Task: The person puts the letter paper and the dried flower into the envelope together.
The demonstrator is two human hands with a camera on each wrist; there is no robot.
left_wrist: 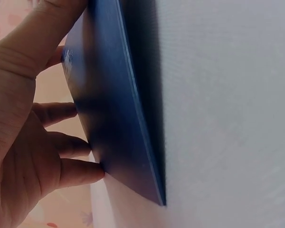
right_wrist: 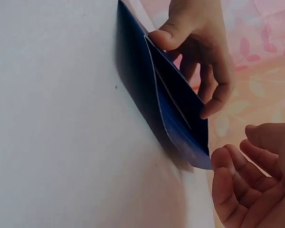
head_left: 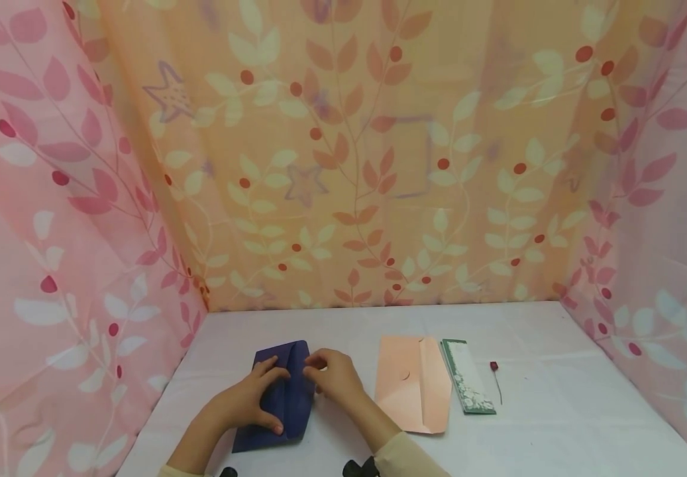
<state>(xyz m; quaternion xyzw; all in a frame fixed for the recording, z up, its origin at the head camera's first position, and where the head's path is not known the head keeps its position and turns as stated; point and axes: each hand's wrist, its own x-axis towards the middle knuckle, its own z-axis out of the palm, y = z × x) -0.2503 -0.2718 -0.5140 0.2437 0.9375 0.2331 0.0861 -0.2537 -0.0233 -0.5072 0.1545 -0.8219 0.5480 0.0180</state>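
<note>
A dark blue envelope (head_left: 299, 407) lies on the table with its flap side up and the flap folded out to the right. My left hand (head_left: 248, 399) rests on its body with thumb and fingers spread, fingertips pressing the paper. The right wrist view shows the pocket of the blue envelope (right_wrist: 178, 135) gaping, with a thin pale edge inside. At the flap's outer edge is my right hand (head_left: 338, 379), fingers loosely bent and thumb apart from them, with fingertips right at the paper (right_wrist: 199, 161).
Right of the hands lies a peach envelope (head_left: 399, 397), its flap folded out. Beside it are a white card with a green floral border (head_left: 459, 374) and a small dried red flower (head_left: 495, 366) on a thin stem. Patterned curtains (head_left: 343, 165) enclose the white table (head_left: 558, 397).
</note>
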